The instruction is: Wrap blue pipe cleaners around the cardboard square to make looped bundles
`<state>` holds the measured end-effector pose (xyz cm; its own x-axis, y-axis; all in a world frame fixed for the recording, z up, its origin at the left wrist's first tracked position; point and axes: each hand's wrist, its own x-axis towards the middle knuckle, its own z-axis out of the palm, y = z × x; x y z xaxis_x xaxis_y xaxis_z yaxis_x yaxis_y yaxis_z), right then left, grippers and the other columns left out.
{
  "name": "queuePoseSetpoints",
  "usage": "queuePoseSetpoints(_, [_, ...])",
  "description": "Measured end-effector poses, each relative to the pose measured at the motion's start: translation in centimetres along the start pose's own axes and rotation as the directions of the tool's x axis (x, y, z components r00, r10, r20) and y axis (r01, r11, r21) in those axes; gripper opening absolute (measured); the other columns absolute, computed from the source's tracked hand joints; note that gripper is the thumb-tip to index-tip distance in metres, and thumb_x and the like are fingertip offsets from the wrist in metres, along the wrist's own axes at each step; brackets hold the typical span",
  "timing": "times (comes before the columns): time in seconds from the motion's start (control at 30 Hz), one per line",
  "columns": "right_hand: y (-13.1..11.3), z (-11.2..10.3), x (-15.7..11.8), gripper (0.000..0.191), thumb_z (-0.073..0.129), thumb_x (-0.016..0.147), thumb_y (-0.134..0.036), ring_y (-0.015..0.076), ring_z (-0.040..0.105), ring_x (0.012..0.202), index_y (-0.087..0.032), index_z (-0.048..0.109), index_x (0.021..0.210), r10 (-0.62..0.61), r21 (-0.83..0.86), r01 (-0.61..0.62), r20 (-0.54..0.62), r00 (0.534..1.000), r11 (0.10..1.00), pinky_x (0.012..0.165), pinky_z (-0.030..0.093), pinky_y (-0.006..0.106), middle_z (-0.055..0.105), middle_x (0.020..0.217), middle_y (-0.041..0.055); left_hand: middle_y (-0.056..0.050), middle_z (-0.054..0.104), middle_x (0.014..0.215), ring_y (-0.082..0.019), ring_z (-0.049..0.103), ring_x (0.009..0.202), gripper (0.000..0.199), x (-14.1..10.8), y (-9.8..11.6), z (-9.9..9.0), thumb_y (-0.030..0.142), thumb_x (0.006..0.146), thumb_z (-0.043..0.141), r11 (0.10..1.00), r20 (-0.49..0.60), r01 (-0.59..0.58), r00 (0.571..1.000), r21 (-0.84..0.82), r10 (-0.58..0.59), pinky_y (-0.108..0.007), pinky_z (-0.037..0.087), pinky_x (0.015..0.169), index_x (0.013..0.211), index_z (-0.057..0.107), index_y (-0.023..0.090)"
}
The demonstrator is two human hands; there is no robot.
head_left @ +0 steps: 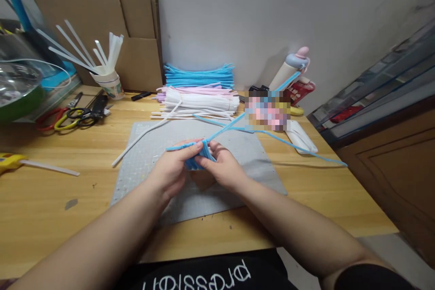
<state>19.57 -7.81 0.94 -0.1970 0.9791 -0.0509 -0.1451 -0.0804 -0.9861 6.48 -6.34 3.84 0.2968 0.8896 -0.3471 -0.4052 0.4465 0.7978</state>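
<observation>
Between my hands, above the grey cutting mat (142, 176), is a piece wound from blue pipe cleaners (204, 154). My left hand (175, 163) is closed on its left side, thumb on top, and a short blue end sticks out to the left. On the right side, my right hand (222, 163) pinches the same piece, its fingers partly hidden behind it. A long blue strand (227, 128) runs from the piece up to the right. Another loose blue pipe cleaner (306, 149) lies across the mat and table.
Blue pipe cleaners (199, 76) and white pipe cleaners (204, 103) lie bundled against the wall. Scissors (63, 120) and a cup of white sticks (108, 84) are at left, near a glue gun (12, 162). A bottle (287, 70) stands at back right, behind a pixelated patch.
</observation>
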Motion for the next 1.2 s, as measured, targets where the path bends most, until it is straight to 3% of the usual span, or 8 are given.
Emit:
queuePoseSetpoints(0.1, [-0.5,-0.4,1.0,0.047,0.078,0.067,-0.032,0.0187,0.064,0.091,-0.021,0.059,0.109,-0.027,0.039,0.027,-0.018,0.999,0.999,0.087,0.049,0.034,0.068,0.093,0.0016,-0.003,0.069,0.077,-0.014,0.061,0.069,0.009,0.4,1.3,1.3,0.022,0.068,0.073,0.992,-0.022,0.121,0.992,-0.035,-0.122,-0.024,0.049,0.064,0.074,0.070,0.016])
queuePoseSetpoints(0.2, [-0.9,-0.7,1.8,0.043,0.080,0.063,-0.035,0.0179,0.065,0.085,-0.019,0.064,0.100,0.014,0.153,-0.011,-0.016,1.000,0.988,0.081,0.050,0.032,0.070,0.092,0.0017,-0.006,0.070,0.089,-0.018,0.062,0.079,0.020,1.8,2.6,1.2,0.029,0.069,0.071,0.990,-0.044,0.079,0.996,0.116,-0.074,-0.027,0.049,0.067,0.084,0.070,0.016])
queuePoseSetpoints(0.27, [-1.0,-0.9,2.2,0.040,0.080,0.062,-0.037,0.0162,0.065,0.071,-0.017,0.066,0.093,0.089,0.217,-0.086,-0.006,0.996,0.972,0.070,0.052,0.030,0.070,0.082,0.0014,-0.005,0.067,0.106,-0.019,0.061,0.092,0.032,2.7,3.6,0.6,0.036,0.070,0.070,0.937,-0.129,-0.178,0.966,0.300,0.225,-0.027,0.047,0.074,0.097,0.069,0.019])
queuePoseSetpoints(0.37, [-0.8,-1.0,2.2,0.037,0.082,0.059,-0.036,0.0140,0.062,0.062,-0.015,0.068,0.086,0.145,0.255,-0.137,-0.012,0.989,0.957,0.062,0.050,0.027,0.070,0.073,0.0003,-0.004,0.064,0.118,-0.021,0.055,0.109,0.040,3.4,4.7,-0.6,0.035,0.070,0.070,0.570,0.020,-0.482,0.775,0.666,0.631,-0.030,0.042,0.091,0.109,0.067,0.023])
queuePoseSetpoints(0.47, [-0.2,-1.1,1.9,0.034,0.082,0.059,-0.035,0.0127,0.061,0.061,-0.015,0.069,0.084,0.179,0.262,-0.179,0.024,0.984,0.948,0.061,0.048,0.025,0.069,0.071,-0.0002,-0.005,0.073,0.095,-0.024,0.062,0.097,0.019,3.2,5.0,-1.3,0.034,0.073,0.068,0.362,0.246,-0.421,0.864,0.832,0.439,-0.032,0.044,0.087,0.084,0.075,0.021])
queuePoseSetpoints(0.6, [0.7,-1.2,1.5,0.033,0.079,0.064,-0.041,0.0107,0.058,0.056,-0.015,0.067,0.080,0.191,0.280,-0.209,0.090,0.977,0.937,0.057,0.045,0.023,0.067,0.065,-0.0008,-0.005,0.075,0.081,-0.022,0.066,0.077,0.019,3.1,4.1,-2.0,0.033,0.070,0.070,0.503,0.179,-0.284,0.952,0.816,0.248,-0.030,0.048,0.072,0.080,0.075,0.018])
queuePoseSetpoints(0.87, [1.3,-0.8,1.3,0.032,0.076,0.067,-0.044,0.0093,0.052,0.047,-0.015,0.065,0.074,0.230,0.325,-0.271,0.161,0.960,0.906,0.049,0.040,0.022,0.063,0.059,-0.0021,-0.004,0.074,0.072,-0.019,0.063,0.068,0.018,2.7,3.0,-3.4,0.036,0.071,0.070,0.526,0.216,-0.279,0.960,0.803,0.179,-0.027,0.046,0.064,0.073,0.075,0.019])
queuePoseSetpoints(1.2, [1.6,-0.4,1.1,0.033,0.077,0.066,-0.042,0.0105,0.055,0.056,-0.016,0.063,0.081,0.228,0.248,-0.246,0.099,0.969,0.937,0.057,0.043,0.024,0.062,0.065,-0.0025,-0.003,0.069,0.070,-0.017,0.059,0.066,0.025,2.6,3.3,-4.3,0.039,0.074,0.063,0.375,0.298,-0.311,0.950,0.873,0.094,-0.026,0.044,0.061,0.077,0.072,0.016])
